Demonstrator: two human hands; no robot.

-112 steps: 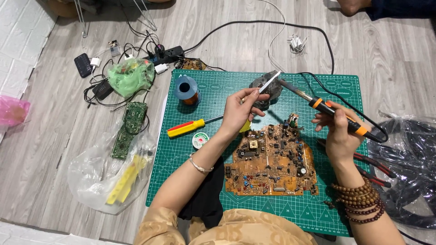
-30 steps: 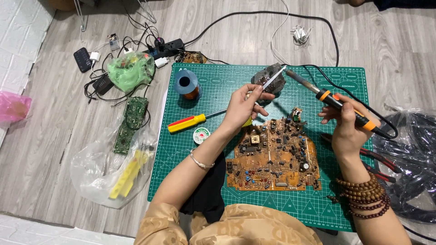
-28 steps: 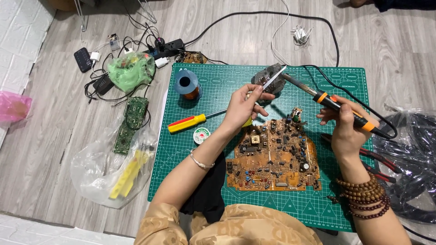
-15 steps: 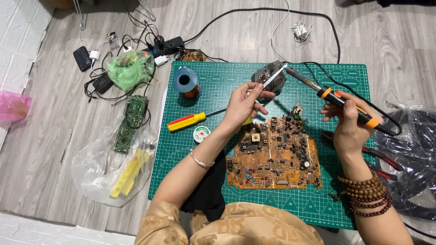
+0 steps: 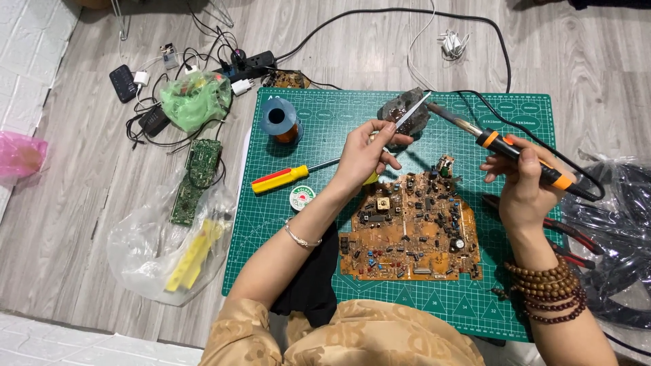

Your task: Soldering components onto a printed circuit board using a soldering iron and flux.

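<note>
Barely shifted since half a second ago: left hand [image 5: 363,152] still pinching tweezers [image 5: 407,116], tips over the dark sponge lump [image 5: 403,112]. Right hand [image 5: 522,179] clenched around soldering iron [image 5: 505,146], tip beside tweezers, above circuit board [image 5: 410,227] on green cutting mat [image 5: 319,108].

Two hands are in view, a left hand [image 5: 364,150] and a right hand [image 5: 525,181]. On the green gridded cutting mat [image 5: 305,264] lies one brown populated circuit board [image 5: 409,227]; a second, green narrow circuit board [image 5: 196,179] lies left of the mat. There is one orange-and-black soldering iron [image 5: 515,152], one red-and-yellow-handled screwdriver [image 5: 290,177], one blue spool of copper wire [image 5: 279,120], one small round white tin [image 5: 302,197], and one black power strip [image 5: 245,65] beyond the mat.
</note>
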